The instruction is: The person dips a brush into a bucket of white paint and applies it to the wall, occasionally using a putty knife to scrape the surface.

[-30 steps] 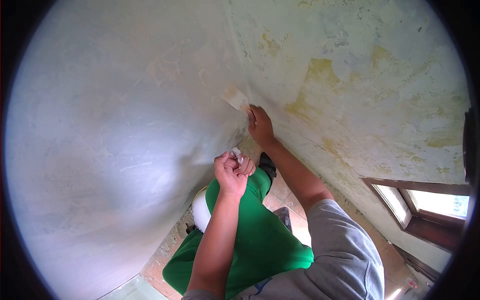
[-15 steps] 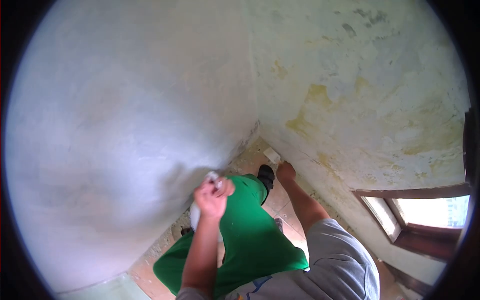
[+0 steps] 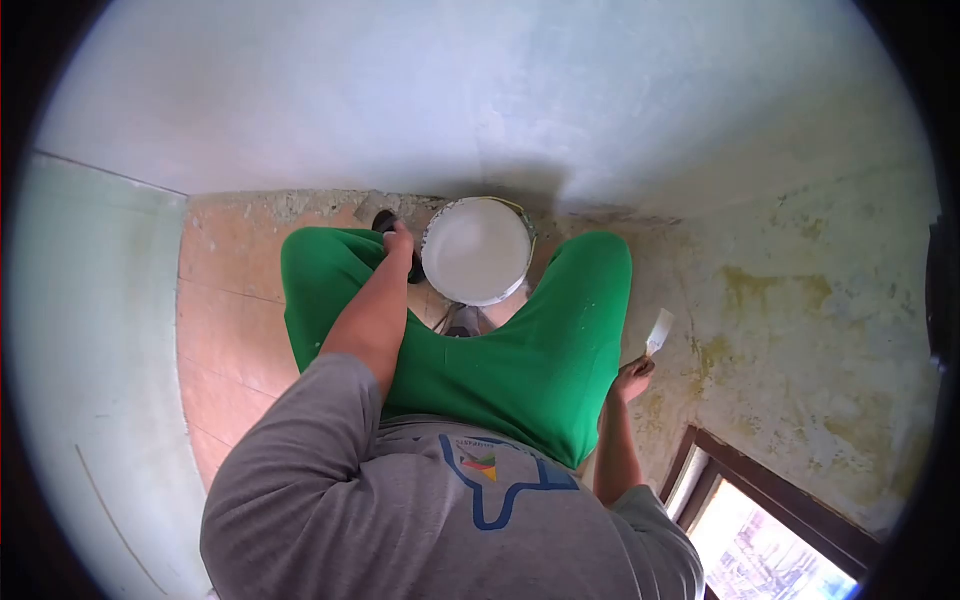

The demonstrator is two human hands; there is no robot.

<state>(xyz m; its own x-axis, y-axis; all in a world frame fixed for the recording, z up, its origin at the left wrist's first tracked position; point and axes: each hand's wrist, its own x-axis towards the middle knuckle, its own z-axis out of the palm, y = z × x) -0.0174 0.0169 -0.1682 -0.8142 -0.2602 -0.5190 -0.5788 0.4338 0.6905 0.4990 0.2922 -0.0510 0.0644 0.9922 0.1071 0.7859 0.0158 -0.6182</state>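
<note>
On the right, my right hand (image 3: pixel 632 379) is closed around the handle of a putty knife (image 3: pixel 659 330), its whitish blade pointing up beside the stained wall. My left hand (image 3: pixel 398 241) hangs in front of my left knee, fingers bent, close over a dark shoe (image 3: pixel 415 268); a bit of white shows at the fingers, and I cannot tell what they hold. Between my knees stands a round bucket (image 3: pixel 427 250) with a wire handle and whitish material inside.
A smooth whitish wall (image 3: pixel 400 100) rises ahead, with rubble along its foot. The wall on the right (image 3: pixel 790 350) has yellow patches. A brown-framed window (image 3: pixel 710 450) is at lower right. Pinkish floor tiles (image 3: pixel 235 300) lie to the left, beside a pale green surface (image 3: pixel 100 300).
The view has swung from the corner to the wall ahead, bringing the bucket into sight. My left hand has lowered; my right hand with the putty knife is now beside my right knee.
</note>
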